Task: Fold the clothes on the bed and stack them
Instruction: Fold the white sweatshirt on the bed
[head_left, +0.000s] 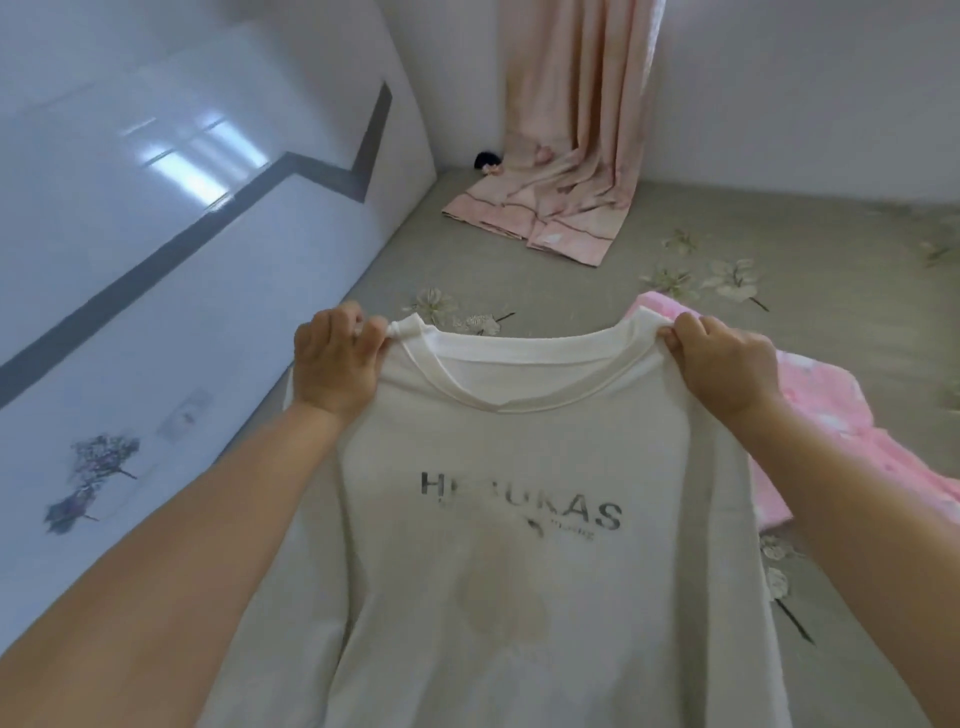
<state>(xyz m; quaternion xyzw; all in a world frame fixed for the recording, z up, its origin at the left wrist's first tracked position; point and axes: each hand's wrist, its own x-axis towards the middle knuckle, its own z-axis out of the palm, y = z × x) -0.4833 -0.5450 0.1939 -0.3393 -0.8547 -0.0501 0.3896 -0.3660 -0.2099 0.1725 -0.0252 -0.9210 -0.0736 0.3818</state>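
A white T-shirt with dark lettering across its chest hangs spread in front of me, held up by its shoulders. My left hand pinches the left shoulder seam beside the collar. On the other side my right hand grips the right shoulder. The shirt's lower part runs out of the bottom of the view. A pink flowered garment lies crumpled on the bed behind the shirt at the right, partly hidden by my right arm.
The bed has a grey-green sheet with pale flowers. A glossy white headboard runs along the left. A pink curtain hangs at the far corner, its hem lying on the bed, with a small dark object beside it.
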